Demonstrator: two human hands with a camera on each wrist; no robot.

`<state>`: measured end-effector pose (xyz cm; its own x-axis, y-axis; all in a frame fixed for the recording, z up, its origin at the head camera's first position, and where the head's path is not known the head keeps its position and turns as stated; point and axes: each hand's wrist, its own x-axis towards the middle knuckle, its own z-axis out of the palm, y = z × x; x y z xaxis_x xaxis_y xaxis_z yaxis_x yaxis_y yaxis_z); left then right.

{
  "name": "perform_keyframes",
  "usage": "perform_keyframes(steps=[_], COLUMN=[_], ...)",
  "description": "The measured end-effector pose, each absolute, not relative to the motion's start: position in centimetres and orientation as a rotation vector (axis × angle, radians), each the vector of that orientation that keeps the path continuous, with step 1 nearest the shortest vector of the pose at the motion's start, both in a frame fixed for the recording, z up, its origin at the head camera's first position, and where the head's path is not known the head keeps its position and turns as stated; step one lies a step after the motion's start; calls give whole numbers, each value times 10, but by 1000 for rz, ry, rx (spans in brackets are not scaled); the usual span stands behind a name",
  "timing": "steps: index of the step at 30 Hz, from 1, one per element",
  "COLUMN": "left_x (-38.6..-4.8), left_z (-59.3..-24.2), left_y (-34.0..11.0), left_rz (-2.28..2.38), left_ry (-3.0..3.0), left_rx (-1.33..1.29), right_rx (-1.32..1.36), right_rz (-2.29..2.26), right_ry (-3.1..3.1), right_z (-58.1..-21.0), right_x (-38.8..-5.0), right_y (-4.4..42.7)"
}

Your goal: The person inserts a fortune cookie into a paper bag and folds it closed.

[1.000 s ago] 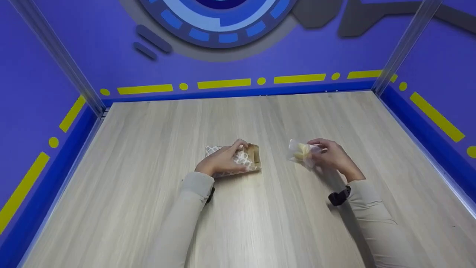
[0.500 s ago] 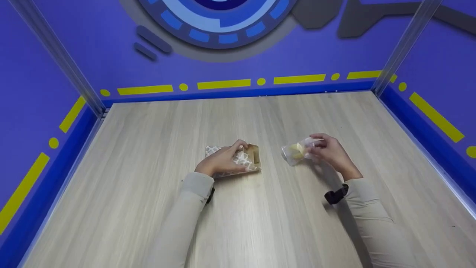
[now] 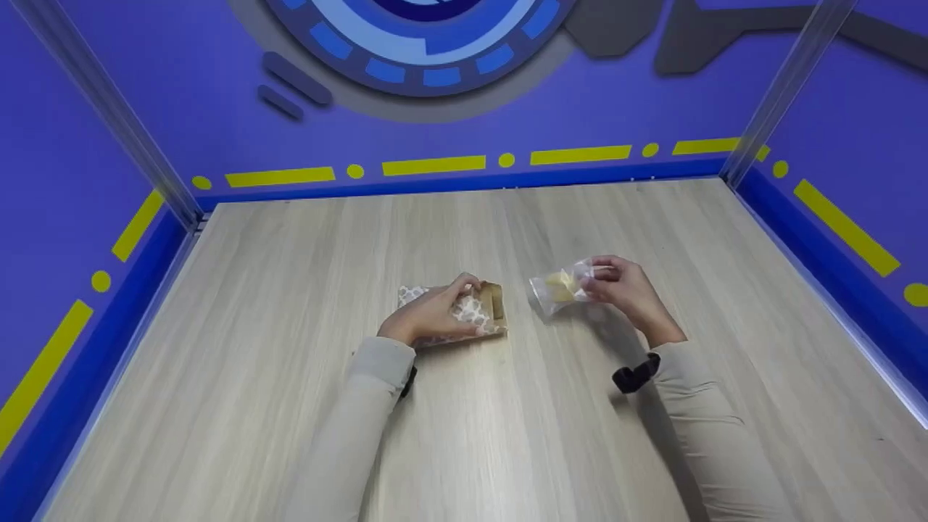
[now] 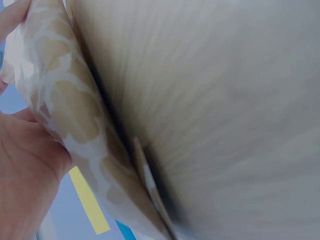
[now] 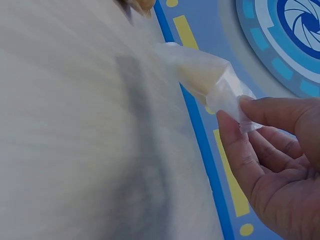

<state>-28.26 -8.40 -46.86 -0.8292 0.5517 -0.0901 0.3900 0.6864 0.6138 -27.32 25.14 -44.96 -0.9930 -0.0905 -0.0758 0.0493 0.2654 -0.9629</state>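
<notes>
A tan paper bag with a white-patterned print (image 3: 470, 310) lies on its side on the table, its mouth facing right and showing brown inside. The left hand (image 3: 428, 313) grips it around the middle; in the left wrist view the patterned bag (image 4: 75, 110) leans against the palm. To the right, a clear packet with something pale yellow inside (image 3: 560, 287) hangs from the right hand (image 3: 625, 290). Thumb and fingers pinch one end of the packet (image 5: 200, 75) in the right wrist view, where its other end points away from the hand (image 5: 280, 155).
The wood-grain table (image 3: 449, 435) carries the bag and is bounded by blue-purple panels (image 3: 435, 138) at the back and both sides. A black wrist strap (image 3: 636, 374) sits at the right sleeve cuff.
The right hand has moved left and slightly away from the body, bringing the packet closer to the bag's mouth. The left hand and the bag have stayed in place.
</notes>
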Motion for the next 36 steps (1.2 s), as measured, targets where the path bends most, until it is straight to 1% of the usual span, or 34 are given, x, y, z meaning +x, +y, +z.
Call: perform_keyframes(steps=[6,16,25,36], left_x=[-283,-284,-283,-283], left_z=[-468,-469,-469,-469], left_y=[-85,-85,-85,-85], left_rz=[864,850,880,892], left_ry=[2636,2644,2634,2642], left_rx=[763,778,777,797], right_rx=[-24,-37,-65,1], right_rz=[-1889,-1841,-1839,-1836], right_ry=[2354,2340,2319,2305], right_z=[-449,-444,-447,-452], right_x=[-278,-279,-279,-281], right_y=[233,207,192,179])
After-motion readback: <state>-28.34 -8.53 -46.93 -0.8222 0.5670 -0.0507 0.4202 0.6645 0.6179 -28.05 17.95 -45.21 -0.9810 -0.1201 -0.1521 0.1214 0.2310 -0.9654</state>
